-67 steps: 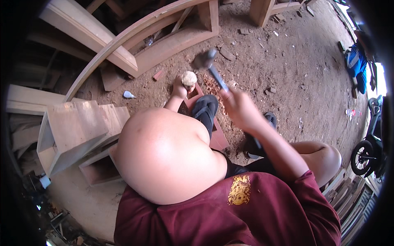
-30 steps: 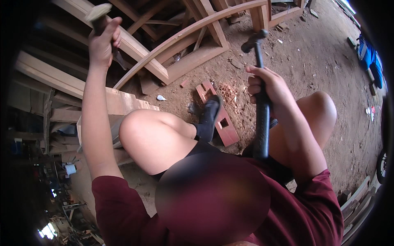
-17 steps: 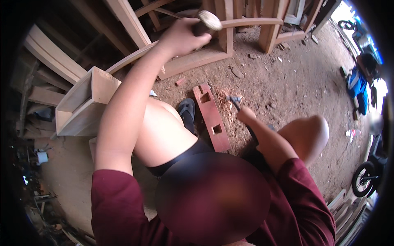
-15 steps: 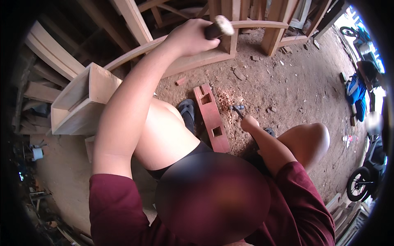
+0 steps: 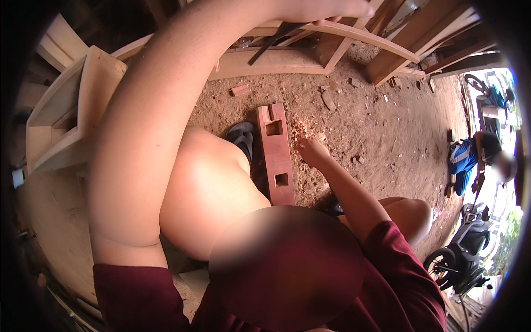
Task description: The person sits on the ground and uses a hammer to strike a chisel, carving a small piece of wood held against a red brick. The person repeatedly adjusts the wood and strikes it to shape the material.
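Note:
A reddish wooden beam (image 5: 276,155) with two square mortises cut in it lies on the dirt floor between my legs. Far out at the top edge, my left hand (image 5: 345,8) is closed round a chisel, partly cut off by the frame; its dark blade (image 5: 268,47) points down and to the left. Low beside the beam's right edge, my right hand (image 5: 314,152) is closed over a heap of wood shavings (image 5: 301,127). What its fingers hold, if anything, is hidden, and the hammer does not show.
Curved and straight wooden frames (image 5: 276,63) stand along the far side. A pale wooden box-like frame (image 5: 102,77) is at the left. Wood scraps (image 5: 328,99) are scattered on the floor. At the right, another person in blue (image 5: 463,160) crouches near a parked motorcycle (image 5: 464,243).
My left hand has swung up and right with the chisel, whose blade now shows. My right hand has moved left to the shavings; the hammer seen in it before is out of sight.

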